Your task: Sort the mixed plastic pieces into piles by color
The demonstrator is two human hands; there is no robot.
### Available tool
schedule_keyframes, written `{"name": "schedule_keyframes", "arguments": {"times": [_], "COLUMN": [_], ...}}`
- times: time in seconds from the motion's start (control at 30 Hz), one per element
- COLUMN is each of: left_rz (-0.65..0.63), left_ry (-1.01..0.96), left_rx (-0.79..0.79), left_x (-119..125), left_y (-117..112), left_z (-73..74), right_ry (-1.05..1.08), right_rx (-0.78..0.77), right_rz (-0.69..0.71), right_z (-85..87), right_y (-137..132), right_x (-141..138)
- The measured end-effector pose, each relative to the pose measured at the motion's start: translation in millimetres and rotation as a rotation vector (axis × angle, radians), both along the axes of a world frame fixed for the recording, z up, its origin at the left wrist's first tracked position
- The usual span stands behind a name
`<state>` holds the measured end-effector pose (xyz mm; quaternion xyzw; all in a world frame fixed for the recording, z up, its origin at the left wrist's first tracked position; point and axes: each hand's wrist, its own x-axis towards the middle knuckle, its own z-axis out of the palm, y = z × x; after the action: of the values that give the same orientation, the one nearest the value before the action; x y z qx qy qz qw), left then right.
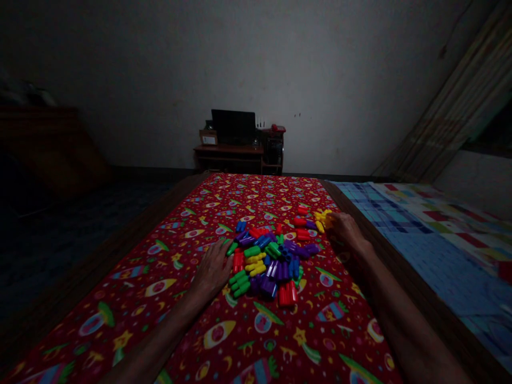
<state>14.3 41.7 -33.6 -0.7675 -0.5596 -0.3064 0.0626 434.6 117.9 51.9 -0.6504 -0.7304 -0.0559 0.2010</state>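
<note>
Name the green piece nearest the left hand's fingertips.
The slim green plastic piece at the fingertips of the left hand, on the heap's left edge; the other green pieces lie farther from those fingertips, lower down or deeper in.

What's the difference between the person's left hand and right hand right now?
The left hand lies flat at the near-left edge of the colored plastic pieces, while the right hand sits farther forward, at the pile's far-right side. The right hand's fingers touch yellow pieces; the left hand's fingers reach toward a green piece. Both are bare and palm-down over the red printed cloth.
</note>
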Motion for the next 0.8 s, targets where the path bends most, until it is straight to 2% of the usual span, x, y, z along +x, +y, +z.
{"name": "schedule_keyframes", "arguments": {"times": [0.1,0.27,0.47,0.53,0.63,0.7,0.73,0.8], "left_rz": [0.01,0.015,0.015,0.012,0.015,0.018,0.015,0.0], "left_ry": [0.003,-0.009,-0.007,-0.004,-0.012,-0.022,-0.026,-0.029], "left_rx": [-0.009,-0.034,-0.051,-0.057,-0.052,-0.05,-0.052,-0.059], "left_x": [0,1,1,1,2,2,3,3], "left_y": [0,-1,-2,-3,-4,-6,-6,-7], "left_z": [0.8,3.9,7.8,8.5,9.2,9.9,10.3,11.5], "right_ry": [0.098,0.149,0.201,0.258,0.375,0.463,0.5,0.541], "right_rx": [-0.022,0.077,-0.052,-0.019,0.111,0.141,0.126,0.038], "right_rz": [0.03,-0.071,-0.113,-0.109,-0.102,-0.011,0.079,0.374], "right_z": [-1.8,5.1,-2.6,-5.3,-2.8,2.8,6.0,11.5], "right_y": [3,21,38,37,31,22,15,-6], "right_x": [7,15,10,8,-5,-27,-43,-81]}}
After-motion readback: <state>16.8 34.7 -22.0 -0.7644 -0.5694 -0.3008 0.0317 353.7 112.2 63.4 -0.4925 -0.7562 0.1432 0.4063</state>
